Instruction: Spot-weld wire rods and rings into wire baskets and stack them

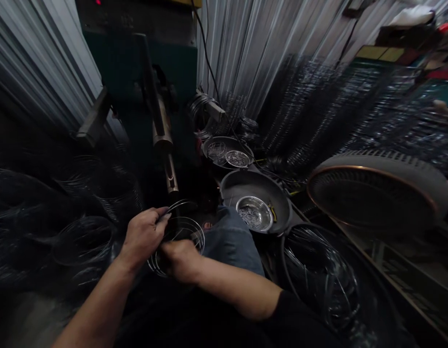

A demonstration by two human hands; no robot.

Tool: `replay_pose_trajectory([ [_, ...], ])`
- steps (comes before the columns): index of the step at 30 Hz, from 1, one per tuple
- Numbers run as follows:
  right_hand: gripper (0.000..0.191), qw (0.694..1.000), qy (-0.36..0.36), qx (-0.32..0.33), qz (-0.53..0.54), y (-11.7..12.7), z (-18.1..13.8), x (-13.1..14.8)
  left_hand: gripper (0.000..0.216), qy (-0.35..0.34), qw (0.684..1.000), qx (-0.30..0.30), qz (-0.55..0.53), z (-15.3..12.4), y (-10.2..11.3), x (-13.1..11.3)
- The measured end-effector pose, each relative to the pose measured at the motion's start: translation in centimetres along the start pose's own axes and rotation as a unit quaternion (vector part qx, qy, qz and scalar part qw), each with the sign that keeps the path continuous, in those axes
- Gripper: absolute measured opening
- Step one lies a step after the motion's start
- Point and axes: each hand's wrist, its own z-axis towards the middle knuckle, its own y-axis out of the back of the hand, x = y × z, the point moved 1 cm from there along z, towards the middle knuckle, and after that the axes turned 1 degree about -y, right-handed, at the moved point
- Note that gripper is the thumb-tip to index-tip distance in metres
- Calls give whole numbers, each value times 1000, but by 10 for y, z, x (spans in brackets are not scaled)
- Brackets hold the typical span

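My left hand (144, 237) and my right hand (180, 261) both grip a bundle of thin, shiny wire rings (176, 237) in front of my lap. The left fingers pinch the rings' upper edge, while the right hand closes over their lower part. Just beyond them is a dark metal rod fixture (170, 174) on a green machine (166, 72). My denim-covered knee (231, 241) lies to the right of the rings. A steel bowl of small wire pieces (254, 213) sits in a dark round pan (256, 186), out of reach of both fingertips.
Large wire coils (318, 275) lie at lower right, and more (86, 241) crowd the left. Behind the pans hang dense wire rings (318, 121). A second pan (227, 151), yellow-handled pliers (272, 212) and a round fan (376, 188) stand nearby, against corrugated metal sheeting (246, 48).
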Motion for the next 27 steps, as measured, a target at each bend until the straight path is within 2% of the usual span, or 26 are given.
replay_pose_trajectory([
  [2,33,981,-24,-183,-53,40,-6,-8,32,-23,999,-7,-33,-5,6,-6],
  [3,36,965,-29,-250,-76,57,-7,-13,31,-40,998,-11,-46,-7,9,-9],
  [4,35,955,-27,-282,-89,72,-6,-18,30,-58,997,-14,-55,-8,11,-13],
  [6,30,958,8,-273,-83,90,0,-28,28,-95,993,-24,-66,-10,15,-19],
  [9,27,971,33,-237,-23,106,9,-35,26,-148,985,-53,-65,-11,21,-21],
  [12,19,967,33,-238,88,119,15,-35,27,-193,976,-102,-30,-6,27,-12],
  [14,21,960,39,-223,166,126,20,-35,27,-214,968,-131,7,-1,29,-3],
  [16,23,957,35,-210,197,129,28,-37,28,-223,964,-137,41,7,28,5],
  [18,19,965,18,-209,160,128,36,-42,31,-220,966,-117,70,16,23,12],
  [21,21,979,-25,-199,30,121,49,-50,35,-212,969,-94,90,28,11,23],
  [24,25,983,-77,-146,-82,115,60,-56,37,-195,974,-77,88,37,-3,34],
  [27,28,979,-113,-88,-143,114,69,-59,37,-157,983,-42,90,44,-12,44],
])
